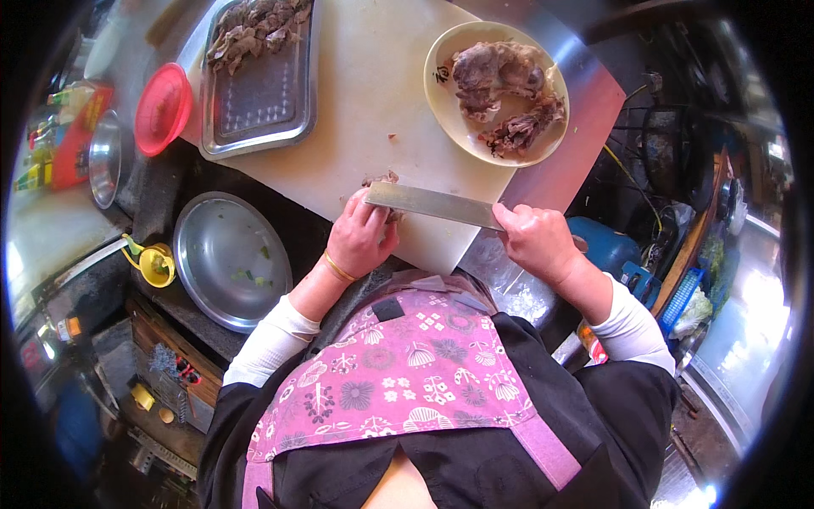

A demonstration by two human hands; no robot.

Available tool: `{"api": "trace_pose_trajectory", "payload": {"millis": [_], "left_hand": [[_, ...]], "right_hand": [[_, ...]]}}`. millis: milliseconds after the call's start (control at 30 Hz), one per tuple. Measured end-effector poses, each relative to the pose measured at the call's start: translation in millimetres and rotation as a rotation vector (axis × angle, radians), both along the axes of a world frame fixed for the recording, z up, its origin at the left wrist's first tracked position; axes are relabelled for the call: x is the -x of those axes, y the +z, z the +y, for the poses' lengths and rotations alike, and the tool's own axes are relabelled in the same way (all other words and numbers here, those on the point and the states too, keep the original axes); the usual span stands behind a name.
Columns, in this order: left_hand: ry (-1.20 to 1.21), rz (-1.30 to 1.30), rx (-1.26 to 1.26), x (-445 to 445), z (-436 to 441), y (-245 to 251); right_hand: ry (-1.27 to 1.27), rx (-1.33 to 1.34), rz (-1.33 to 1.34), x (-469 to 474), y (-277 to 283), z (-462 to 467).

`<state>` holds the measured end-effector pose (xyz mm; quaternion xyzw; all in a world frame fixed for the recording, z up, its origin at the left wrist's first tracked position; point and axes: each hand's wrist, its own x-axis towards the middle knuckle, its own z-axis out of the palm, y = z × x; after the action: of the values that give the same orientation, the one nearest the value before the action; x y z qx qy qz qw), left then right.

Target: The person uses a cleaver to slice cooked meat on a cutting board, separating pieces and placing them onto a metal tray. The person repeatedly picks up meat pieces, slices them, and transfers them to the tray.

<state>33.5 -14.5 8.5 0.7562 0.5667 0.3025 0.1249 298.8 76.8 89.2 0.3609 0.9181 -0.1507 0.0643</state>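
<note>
My right hand (pixel 540 242) grips the handle of a cleaver (pixel 435 205), whose broad blade reaches left across the near part of a pale cutting board (pixel 356 83). At the blade's far end, my left hand (pixel 362 232) holds down a small piece of dark cooked meat (pixel 381 179) with bent fingers, partly hidden by the blade. Sliced meat (pixel 261 28) fills the far end of a metal tray (pixel 311 95) on the left. To the right, larger chunks of meat on bone (pixel 499 70) lie in a cream-coloured bowl (pixel 434 108).
A red plastic basin (pixel 163 109) stands left of the tray. Lower left are a big steel bowl (pixel 222 254) with green scraps and a yellow cup (pixel 156 266). A blue gas cylinder (pixel 601 238) and a blue basket (pixel 682 299) are at the right.
</note>
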Motion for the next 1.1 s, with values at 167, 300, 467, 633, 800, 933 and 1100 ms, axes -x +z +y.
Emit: {"api": "trace_pose_trajectory", "payload": {"millis": [167,300,467,633,800,933,1100], "left_hand": [[-0.012,-0.044,0.05,4.5,-4.0,-1.8],[0.044,-0.03,-0.025,0.2,-3.4,-15.7],[0.107,-0.051,-0.068,-4.6,-2.8,-20.2],[0.125,-0.032,-0.071,-5.2,-0.2,-20.4],[0.135,-0.029,-0.061,-6.2,-0.7,-19.9],[0.144,-0.033,-0.067,-7.9,0.1,-21.7],[0.134,-0.011,-0.07,-4.9,-3.1,-30.2]], "right_hand": [[0.031,0.036,-0.041,3.9,10.1,3.7],[0.03,0.057,-0.055,6.6,12.7,3.4],[0.055,0.04,-0.071,8.0,10.1,-1.6],[0.082,-0.034,-0.058,9.6,10.5,-1.7],[0.05,0.042,-0.09,9.6,9.9,-0.5],[0.051,0.144,-0.065,22.7,2.8,0.8],[0.007,0.191,0.01,74.6,-26.0,-1.7]]}}
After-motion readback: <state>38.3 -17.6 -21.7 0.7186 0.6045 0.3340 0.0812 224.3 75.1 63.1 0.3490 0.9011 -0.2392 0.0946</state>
